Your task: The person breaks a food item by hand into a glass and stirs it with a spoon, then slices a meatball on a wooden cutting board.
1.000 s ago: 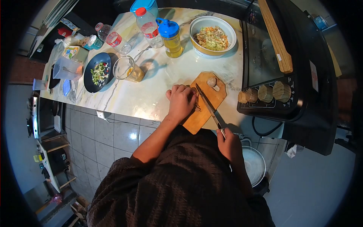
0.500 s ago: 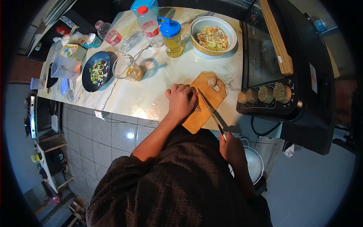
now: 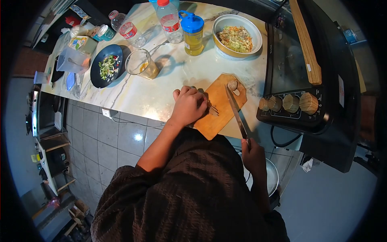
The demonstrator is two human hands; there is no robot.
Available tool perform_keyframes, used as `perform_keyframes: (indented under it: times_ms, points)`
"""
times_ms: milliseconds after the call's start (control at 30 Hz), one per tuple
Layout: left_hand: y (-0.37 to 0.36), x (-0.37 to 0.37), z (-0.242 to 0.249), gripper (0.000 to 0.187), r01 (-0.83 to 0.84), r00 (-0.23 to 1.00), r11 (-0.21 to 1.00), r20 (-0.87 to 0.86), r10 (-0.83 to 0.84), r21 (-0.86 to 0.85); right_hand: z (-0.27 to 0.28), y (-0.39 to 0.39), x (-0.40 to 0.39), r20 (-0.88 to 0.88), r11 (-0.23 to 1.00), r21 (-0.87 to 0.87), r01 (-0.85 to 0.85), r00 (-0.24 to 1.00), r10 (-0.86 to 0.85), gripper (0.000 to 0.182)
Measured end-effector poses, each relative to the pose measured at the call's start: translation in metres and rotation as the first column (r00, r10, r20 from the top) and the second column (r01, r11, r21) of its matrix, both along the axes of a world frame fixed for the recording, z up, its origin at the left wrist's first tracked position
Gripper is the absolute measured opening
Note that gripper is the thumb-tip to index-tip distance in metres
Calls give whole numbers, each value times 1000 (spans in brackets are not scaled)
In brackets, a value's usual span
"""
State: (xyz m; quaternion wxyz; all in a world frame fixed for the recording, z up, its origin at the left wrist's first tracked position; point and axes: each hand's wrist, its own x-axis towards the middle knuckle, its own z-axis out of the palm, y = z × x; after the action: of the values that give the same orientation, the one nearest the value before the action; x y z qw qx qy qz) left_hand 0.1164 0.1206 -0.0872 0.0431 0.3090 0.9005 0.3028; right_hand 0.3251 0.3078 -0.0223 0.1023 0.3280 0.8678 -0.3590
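A wooden cutting board (image 3: pixel 219 115) lies at the counter's front edge. My left hand (image 3: pixel 188 106) rests over its left edge with fingers curled down; what they hold, if anything, is hidden. Thin brownish slices (image 3: pixel 213 109) lie on the board beside those fingertips. In my right hand (image 3: pixel 253 156) is the handle of a kitchen knife (image 3: pixel 238 115), its blade slanting over the board's right half. Close to the knife tip sits a round brown piece that looks like a mushroom (image 3: pixel 232 85), with a pale bit beside it.
Behind the board stands a bowl of shredded vegetables (image 3: pixel 237 40). An oil bottle (image 3: pixel 193 38), a plastic bottle (image 3: pixel 171 28), a glass jug (image 3: pixel 143 66) and a dark plate of chopped vegetables (image 3: pixel 105 72) line the counter. A black oven (image 3: pixel 296 76) borders the right side.
The knife has moved right, away from my left hand, toward the round piece. My left hand has shifted slightly left, showing more of the slices. The whole view has shifted a little.
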Motion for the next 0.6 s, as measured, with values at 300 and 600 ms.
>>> perform_keyframes:
  times_ms: [300, 600]
  points:
    - [-8, 3, 6, 17, 49, 999, 999, -2, -49, 19, 1, -2, 2, 9, 990, -67, -125, 992, 126, 34]
    - [-12, 3, 6, 16, 80, 990, 995, 111, -86, 58, -13, -3, 8, -98, 994, 44, -95, 990, 99, 32]
